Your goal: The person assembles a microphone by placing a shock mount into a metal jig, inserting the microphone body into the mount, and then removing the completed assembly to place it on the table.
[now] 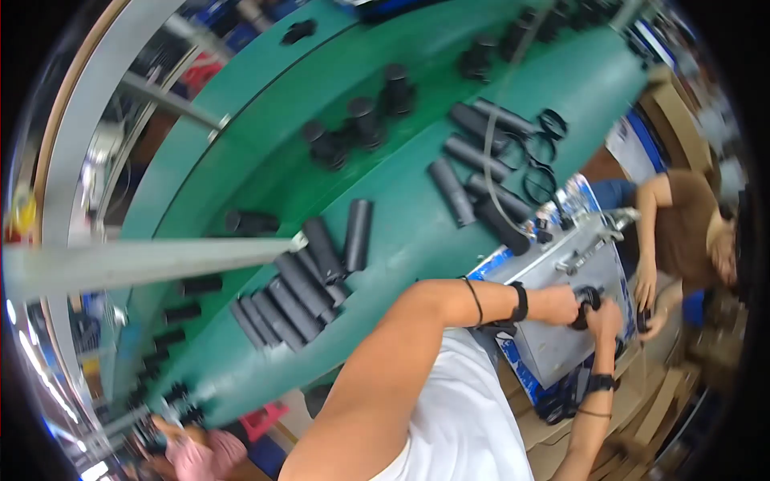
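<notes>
My left hand (557, 305) and my right hand (606, 319) meet over a grey metal work plate (536, 345). Both are closed around a small black rounded part (588, 299), which looks like a ring or collar. Fingers cover much of it, so its exact kind cannot be told. Beyond my left hand, on the same plate, a metal clamp fixture (581, 255) is mounted. Under my right forearm lie black parts (561, 401) at the plate's near edge.
Black tubes lie in groups on the green bench (405, 264), with black rings (539, 184) beside the farther group. Black assemblies (365, 120) stand upright on the recessed green strip. A grey post (152, 264) juts in from the left. A brown-shirted person (682, 208) works at right, a pink-shirted person (204, 457) lower left.
</notes>
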Tool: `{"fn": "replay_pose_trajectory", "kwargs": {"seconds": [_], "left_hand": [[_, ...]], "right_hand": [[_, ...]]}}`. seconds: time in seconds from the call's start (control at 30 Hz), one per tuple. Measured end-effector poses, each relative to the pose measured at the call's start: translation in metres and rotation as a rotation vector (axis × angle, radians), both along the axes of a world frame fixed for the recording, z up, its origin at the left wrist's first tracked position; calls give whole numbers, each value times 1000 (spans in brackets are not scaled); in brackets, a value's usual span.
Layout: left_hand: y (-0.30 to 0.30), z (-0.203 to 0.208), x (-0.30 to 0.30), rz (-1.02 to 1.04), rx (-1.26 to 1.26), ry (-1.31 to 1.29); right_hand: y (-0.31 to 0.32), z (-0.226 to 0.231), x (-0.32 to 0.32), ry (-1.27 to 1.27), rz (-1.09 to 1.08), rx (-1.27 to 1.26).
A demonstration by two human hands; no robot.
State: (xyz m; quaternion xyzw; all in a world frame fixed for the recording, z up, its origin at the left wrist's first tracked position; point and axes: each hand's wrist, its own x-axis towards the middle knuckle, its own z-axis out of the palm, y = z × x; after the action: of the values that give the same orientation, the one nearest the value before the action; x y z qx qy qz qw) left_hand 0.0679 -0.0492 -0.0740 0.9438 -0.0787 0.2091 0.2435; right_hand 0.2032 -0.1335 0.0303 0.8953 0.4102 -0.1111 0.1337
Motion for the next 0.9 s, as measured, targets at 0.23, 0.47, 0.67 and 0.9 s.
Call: {"fn": "replay_pose_trajectory", "kwargs": {"seconds": [0.23,0.47,0.67,0.9], "left_hand": [[148,117,-226,1016,-16,-61],[249,79,-530,2228,-595,1615],[253,86,-520,2286,-374,1058],[216,263,-323,256,-694,281]], "right_hand": [[-69,11,23,589,-280,498],[-101,34,-22,720,-317,687],[-99,56,-34,716,-314,808],[-30,88,-99,1027,-144,1062]]}}
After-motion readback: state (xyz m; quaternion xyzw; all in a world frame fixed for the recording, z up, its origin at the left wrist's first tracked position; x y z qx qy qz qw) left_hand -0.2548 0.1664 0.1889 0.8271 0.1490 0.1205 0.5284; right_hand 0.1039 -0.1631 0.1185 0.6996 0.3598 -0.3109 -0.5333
